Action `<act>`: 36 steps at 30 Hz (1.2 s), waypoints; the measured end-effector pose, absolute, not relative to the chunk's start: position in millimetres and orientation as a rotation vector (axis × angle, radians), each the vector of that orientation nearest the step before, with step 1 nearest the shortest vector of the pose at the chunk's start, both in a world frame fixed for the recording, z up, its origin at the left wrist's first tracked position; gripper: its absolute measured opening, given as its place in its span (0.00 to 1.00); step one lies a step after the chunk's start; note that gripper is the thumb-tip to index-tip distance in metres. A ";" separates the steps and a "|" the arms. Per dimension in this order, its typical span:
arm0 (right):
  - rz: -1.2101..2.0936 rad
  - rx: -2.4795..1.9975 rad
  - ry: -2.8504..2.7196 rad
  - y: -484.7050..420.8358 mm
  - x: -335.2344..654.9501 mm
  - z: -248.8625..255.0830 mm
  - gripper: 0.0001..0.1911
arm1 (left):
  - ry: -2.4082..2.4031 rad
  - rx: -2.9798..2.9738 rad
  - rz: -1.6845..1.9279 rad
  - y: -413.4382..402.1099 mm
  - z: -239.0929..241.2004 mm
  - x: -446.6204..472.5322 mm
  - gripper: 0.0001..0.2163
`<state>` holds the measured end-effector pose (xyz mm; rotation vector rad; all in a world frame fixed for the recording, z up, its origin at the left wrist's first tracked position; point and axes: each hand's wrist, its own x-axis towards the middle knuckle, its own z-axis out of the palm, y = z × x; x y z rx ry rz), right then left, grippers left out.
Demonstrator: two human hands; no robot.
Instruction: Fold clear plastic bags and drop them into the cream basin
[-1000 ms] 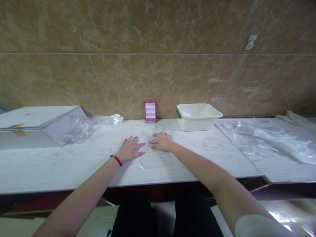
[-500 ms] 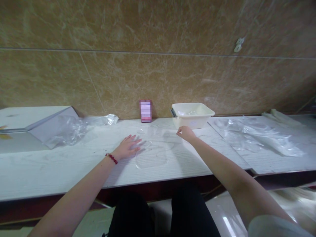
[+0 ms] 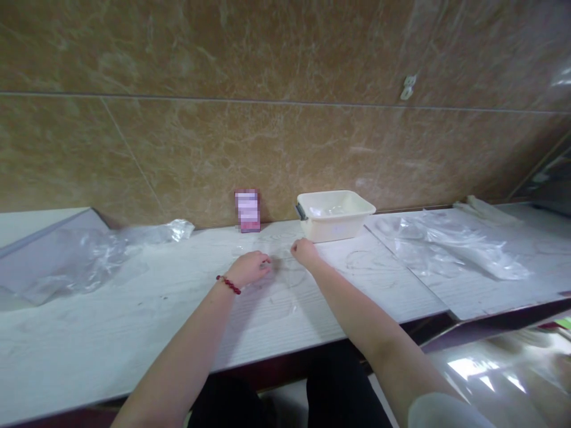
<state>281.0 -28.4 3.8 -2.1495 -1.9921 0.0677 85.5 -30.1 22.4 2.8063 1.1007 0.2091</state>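
Observation:
My left hand (image 3: 252, 268), with a red bead bracelet (image 3: 228, 284) at the wrist, hovers low over the white table, its fingers bent inward and pressed together. What lies in that grasp is too hard to see. Just in front of the bin, my right hand (image 3: 305, 253) is closed in a pinch; anything between its fingertips is hidden. A thin, clear plastic piece (image 3: 281, 303), barely visible, lies flat on the table below and between both hands. The cream plastic bin (image 3: 334, 229) with a grey handle stands right behind my right hand, with something clear inside.
A phone (image 3: 248, 211), its screen blurred out, leans against the marble wall. Crumpled clear plastic (image 3: 89, 261) lies beside a white box (image 3: 44, 238) at left. More clear plastic bags (image 3: 455, 246) spread over the right part of the table (image 3: 379, 297), past a seam.
My left hand has lifted from lying flat with spread fingers, curled, and moved right. My right hand has come left and nearer it, still closed. The view has turned slightly right.

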 end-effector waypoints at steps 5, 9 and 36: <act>0.081 -1.999 -1.971 -24.0 281.1 -1.6 0.11 | 0.894 2.854 0.263 -35.4 13.1 87.4 0.16; 0.295 -1.853 -1.822 -26.6 278.5 0.2 0.10 | 0.907 2.805 0.315 -37.2 10.6 92.0 0.18; 0.681 -1.578 -2.074 -51.8 274.1 21.7 0.14 | 1.398 1.933 0.693 -20.1 -5.5 91.5 0.11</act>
